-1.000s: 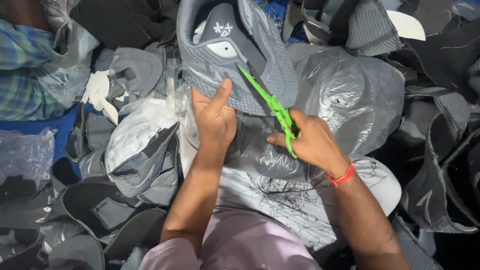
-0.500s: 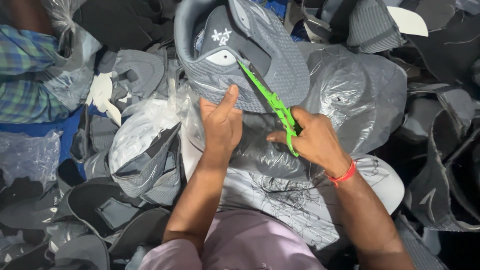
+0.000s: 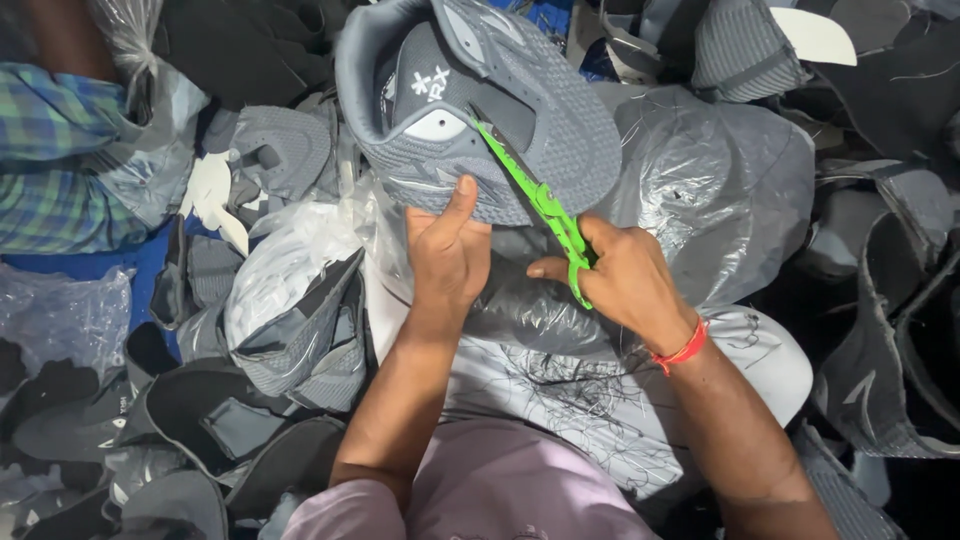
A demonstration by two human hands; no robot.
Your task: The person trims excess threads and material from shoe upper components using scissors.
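Observation:
A grey knitted shoe upper (image 3: 520, 110) with a white patch and white marks on its tongue sits in front of me, opening turned up. My left hand (image 3: 447, 250) grips its near edge, thumb pressed on the fabric. My right hand (image 3: 620, 275), with a red band at the wrist, holds bright green thread snips (image 3: 535, 195). The snips' dark blades point up-left onto the upper near the tongue. Cut threads lie on a white plastic-covered bundle (image 3: 600, 400) under my forearms.
Several grey and black shoe uppers are heaped all around, such as one (image 3: 300, 340) at the left. Clear plastic bags (image 3: 720, 190) hold more grey pieces at the right. A person in a blue-green checked garment (image 3: 60, 160) sits at the far left.
The shoe upper has been tilted and shifted slightly right, showing more of its tongue. Both hands moved with it, and the snips stay at the opening edge.

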